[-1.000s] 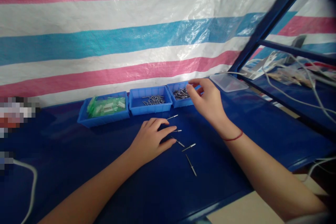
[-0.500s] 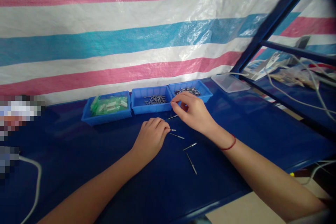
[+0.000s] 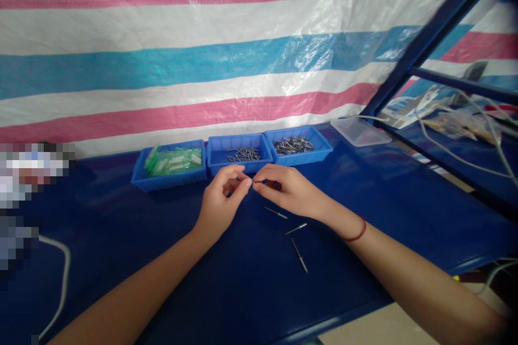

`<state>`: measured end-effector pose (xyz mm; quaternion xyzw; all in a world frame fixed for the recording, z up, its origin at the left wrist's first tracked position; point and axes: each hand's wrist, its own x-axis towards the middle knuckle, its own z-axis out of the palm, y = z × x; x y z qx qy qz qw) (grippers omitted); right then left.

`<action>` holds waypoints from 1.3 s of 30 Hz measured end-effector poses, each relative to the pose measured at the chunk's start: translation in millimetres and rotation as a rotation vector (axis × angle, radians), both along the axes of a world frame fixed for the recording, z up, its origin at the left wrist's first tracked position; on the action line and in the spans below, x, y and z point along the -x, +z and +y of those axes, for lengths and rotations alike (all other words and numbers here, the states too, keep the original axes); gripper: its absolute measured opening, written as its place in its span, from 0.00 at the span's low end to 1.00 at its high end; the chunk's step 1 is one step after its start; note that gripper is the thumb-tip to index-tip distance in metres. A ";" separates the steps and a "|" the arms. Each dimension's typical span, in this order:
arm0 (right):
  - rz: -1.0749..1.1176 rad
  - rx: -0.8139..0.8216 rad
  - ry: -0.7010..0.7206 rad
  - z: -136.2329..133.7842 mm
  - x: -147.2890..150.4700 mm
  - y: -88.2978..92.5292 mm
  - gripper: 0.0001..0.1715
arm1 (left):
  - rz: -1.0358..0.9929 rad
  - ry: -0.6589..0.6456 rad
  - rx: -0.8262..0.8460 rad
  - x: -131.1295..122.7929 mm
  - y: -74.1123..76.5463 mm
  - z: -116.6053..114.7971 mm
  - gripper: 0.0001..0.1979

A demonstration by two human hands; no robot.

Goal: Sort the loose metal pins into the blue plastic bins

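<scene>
In the head view my left hand [image 3: 222, 194] and my right hand [image 3: 289, 188] meet fingertip to fingertip just in front of the bins. Thumb and forefinger of my left hand pinch a blind rivet, mostly hidden, with only a small metallic bit showing between the hands. My right hand is also pinched closed there; what its fingertips hold is hidden. Nearer me on the table lie three loose blind rivets: one [image 3: 276, 213] just below my right fingers, another [image 3: 296, 229] farther right, and a third [image 3: 299, 256] closest to me.
Behind my hands three blue bins stand in a row: the left bin [image 3: 174, 178] holds green plastic packets, the middle [image 3: 238, 167] and right bin [image 3: 301, 157] many small metal pieces. A clear plastic lid [image 3: 360, 132] lies right of them. A white cable [image 3: 65, 280] curves at left.
Both hands have come together, the left rising off the table and the right moving down from the right bin. Two rivets that lay by my fingers no longer show on the table.
</scene>
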<state>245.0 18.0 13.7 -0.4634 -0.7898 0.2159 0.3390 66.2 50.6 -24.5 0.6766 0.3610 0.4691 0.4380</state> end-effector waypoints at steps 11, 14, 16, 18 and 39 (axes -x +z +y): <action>0.064 0.070 -0.039 0.5 2.1 -2.9 0.07 | 0.067 0.024 0.012 1.3 3.1 0.7 0.08; 0.073 0.086 -0.036 0.8 1.9 -2.8 0.07 | 0.070 0.021 0.010 1.5 1.5 0.3 0.08; 0.090 0.078 -0.045 1.6 1.5 -3.1 0.06 | 0.064 0.018 0.008 1.5 1.7 0.2 0.08; 0.116 0.065 -0.061 2.4 0.9 -3.4 0.06 | 0.057 0.013 0.003 1.3 2.9 0.0 0.08; 0.102 -0.176 -0.113 -6.3 -0.8 13.8 0.09 | 0.126 0.005 -0.045 1.2 4.4 -1.1 0.10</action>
